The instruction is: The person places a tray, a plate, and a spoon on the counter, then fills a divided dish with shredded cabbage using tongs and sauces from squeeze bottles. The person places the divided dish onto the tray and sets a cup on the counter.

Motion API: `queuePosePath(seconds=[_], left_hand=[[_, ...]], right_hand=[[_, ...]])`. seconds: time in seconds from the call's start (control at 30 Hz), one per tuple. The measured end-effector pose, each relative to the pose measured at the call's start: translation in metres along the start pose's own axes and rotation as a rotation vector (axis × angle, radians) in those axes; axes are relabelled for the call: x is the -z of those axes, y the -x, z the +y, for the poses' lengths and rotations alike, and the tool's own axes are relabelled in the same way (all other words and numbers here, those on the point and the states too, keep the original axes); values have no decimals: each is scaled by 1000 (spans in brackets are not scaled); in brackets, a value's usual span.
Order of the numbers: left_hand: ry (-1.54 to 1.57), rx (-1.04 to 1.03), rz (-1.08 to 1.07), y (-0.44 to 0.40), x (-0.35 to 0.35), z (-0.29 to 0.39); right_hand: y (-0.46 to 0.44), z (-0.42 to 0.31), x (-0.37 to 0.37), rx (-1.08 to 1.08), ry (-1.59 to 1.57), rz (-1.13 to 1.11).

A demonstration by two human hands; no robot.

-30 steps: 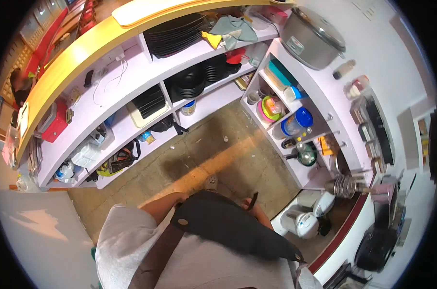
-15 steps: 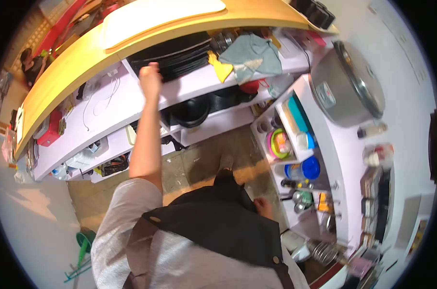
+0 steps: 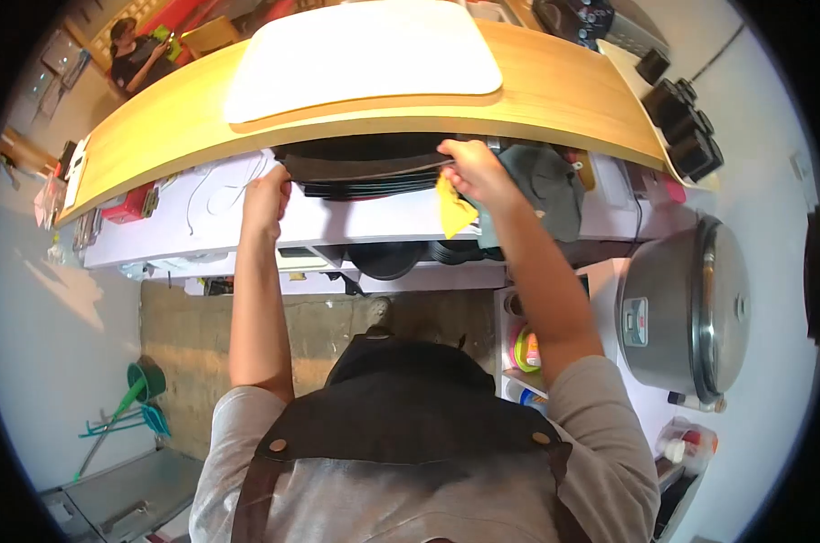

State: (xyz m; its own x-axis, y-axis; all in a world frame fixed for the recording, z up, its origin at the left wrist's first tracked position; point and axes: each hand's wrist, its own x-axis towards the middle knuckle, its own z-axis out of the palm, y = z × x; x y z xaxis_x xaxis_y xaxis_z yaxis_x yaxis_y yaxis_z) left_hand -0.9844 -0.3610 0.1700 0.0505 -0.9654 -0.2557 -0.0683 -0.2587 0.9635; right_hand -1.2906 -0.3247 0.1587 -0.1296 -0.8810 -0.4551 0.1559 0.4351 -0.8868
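My left hand (image 3: 267, 201) is closed on the left end of a dark tray (image 3: 364, 168) on the shelf below the wooden counter. At the opposite end, my right hand (image 3: 477, 172) grips the same tray. More black trays (image 3: 369, 190) lie stacked directly beneath it. A yellow cloth (image 3: 456, 210) hangs just under my right hand, and a grey-green cloth (image 3: 544, 192) lies to its right. The counter's overhang hides the back of the tray.
A large white board (image 3: 364, 63) lies on the curved wooden counter (image 3: 554, 81). To the right stands a big grey cooker (image 3: 668, 308). Black bowls (image 3: 383, 261) fill a lower shelf. Beyond the counter, at the upper left, is a person (image 3: 137, 59).
My right hand has come up from beside my apron to the right end of the tray. My left hand now grips the left end. The view has swung to face the counter.
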Motion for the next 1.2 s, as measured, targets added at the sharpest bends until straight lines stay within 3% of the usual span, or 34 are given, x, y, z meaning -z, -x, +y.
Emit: queuePosePath(seconds=[0.1,0.17,0.2,0.27,0.3,0.33,0.4,0.43,0.53,0.6,0.67,0.73,0.8,0.83,0.87,0.93,1.0,1.03,1.07,1.13,1.2], left_hand=[[166,76,-115,25,18,-8],[463,-49,-272,37,24,-18],[543,-145,-521,29,35,-32],[687,156,-273,37,18,-32],[705,315,-265,19,16,-56],[770,279,-432,7,11,-79],[706,292,-70,14,-41,-80],[714,298,-96,6,-49,-83],[681,106,-498,-18,-70,-103],[800,257,-704,-39,-80,-120],[495,63,-824,-31,-77,-93],[427,18,-847,-30,-75,-98],[379,60,-879,-22,-70,-101],[269,40,-880,-21,-67,-106],[293,14,-918,-20,-67,-114],[79,185,-921,-15,-62,-128],[72,216,-936,-7,-61,-133],[79,246,-943,-1,-60,-137],[22,225,-934,2,-58,-136],[-56,213,-922,5,-50,-125],[67,243,-898,-2,-40,-132]], right_hand=[[19,-6,7,-55,-82,-78],[57,-28,3,-110,-57,-80],[76,-36,1,-155,-45,-79],[105,-40,-6,-274,-65,22],[122,-39,-8,-275,-73,41],[138,-38,-8,-272,-82,62],[170,-44,-3,-312,-162,91],[188,-54,-4,-330,-176,169],[232,-65,14,-516,-269,528],[270,-60,45,-380,-297,216],[293,-55,60,-295,-285,307],[307,-64,58,-143,-232,378],[313,-66,57,24,-288,805],[313,-67,70,149,-230,457],[301,-70,66,157,-231,444],[267,-76,48,214,-257,523],[202,-79,32,295,-251,436],[169,-79,38,263,-218,266],[137,-93,12,207,-163,397],[75,-99,11,244,-64,104],[34,-114,-9,236,10,85]])
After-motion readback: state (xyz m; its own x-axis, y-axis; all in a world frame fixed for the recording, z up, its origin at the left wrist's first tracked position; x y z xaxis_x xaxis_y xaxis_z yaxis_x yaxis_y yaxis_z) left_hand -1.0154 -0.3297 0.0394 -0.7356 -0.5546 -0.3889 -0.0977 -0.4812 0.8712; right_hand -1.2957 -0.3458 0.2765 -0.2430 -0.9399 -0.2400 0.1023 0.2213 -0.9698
